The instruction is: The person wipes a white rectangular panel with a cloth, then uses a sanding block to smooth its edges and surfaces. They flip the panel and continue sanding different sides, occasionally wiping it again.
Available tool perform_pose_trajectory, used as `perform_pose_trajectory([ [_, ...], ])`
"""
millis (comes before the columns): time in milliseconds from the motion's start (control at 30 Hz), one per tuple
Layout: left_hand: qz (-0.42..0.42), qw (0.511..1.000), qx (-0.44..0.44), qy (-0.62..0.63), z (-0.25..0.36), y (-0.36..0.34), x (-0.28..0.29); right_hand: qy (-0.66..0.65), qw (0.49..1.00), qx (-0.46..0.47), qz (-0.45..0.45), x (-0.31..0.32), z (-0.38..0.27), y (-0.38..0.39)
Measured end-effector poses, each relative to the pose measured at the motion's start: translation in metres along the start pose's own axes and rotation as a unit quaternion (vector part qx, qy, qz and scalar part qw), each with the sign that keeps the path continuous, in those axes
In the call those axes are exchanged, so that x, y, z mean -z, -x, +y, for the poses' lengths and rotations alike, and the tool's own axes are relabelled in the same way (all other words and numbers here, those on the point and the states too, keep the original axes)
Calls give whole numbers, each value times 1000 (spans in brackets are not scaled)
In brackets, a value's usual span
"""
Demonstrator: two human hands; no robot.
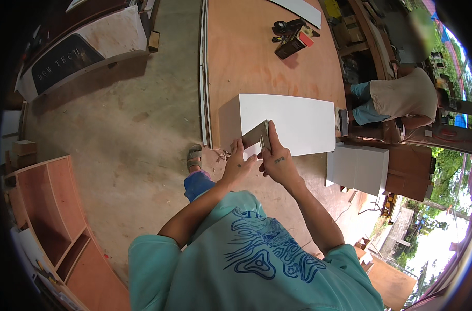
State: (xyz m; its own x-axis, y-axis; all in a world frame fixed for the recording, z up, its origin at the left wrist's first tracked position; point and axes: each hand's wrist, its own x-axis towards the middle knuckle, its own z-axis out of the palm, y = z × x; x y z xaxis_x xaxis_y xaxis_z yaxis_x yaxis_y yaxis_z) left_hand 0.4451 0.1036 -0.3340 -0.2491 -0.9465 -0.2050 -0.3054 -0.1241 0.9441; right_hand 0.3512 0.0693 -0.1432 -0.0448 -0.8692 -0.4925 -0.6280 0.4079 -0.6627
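Both my hands hold a small stack of thin grey-brown rectangular sheets (258, 136) in front of me. My left hand (239, 161) grips its lower left corner. My right hand (277, 158) pinches its right edge, thumb along the top. The stack is held above the near edge of a white box-shaped panel piece (293, 122) that lies on a large reddish plywood sheet (246, 57).
A second white box (358, 166) stands to the right. Power tools and a dark case (293, 36) lie at the far end of the plywood. Another person (396, 98) bends over at the right. A plywood shelf unit (54, 212) lies at left on the concrete floor (127, 129).
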Motion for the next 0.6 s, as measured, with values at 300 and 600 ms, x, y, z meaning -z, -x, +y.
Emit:
perform_pose_trajectory([
  [300,-61,984,115,118,-6,-61,24,25,990,-125,-58,-1,-47,-97],
  [600,-86,955,112,260,-4,-97,32,15,998,-54,-39,-3,-44,-172],
])
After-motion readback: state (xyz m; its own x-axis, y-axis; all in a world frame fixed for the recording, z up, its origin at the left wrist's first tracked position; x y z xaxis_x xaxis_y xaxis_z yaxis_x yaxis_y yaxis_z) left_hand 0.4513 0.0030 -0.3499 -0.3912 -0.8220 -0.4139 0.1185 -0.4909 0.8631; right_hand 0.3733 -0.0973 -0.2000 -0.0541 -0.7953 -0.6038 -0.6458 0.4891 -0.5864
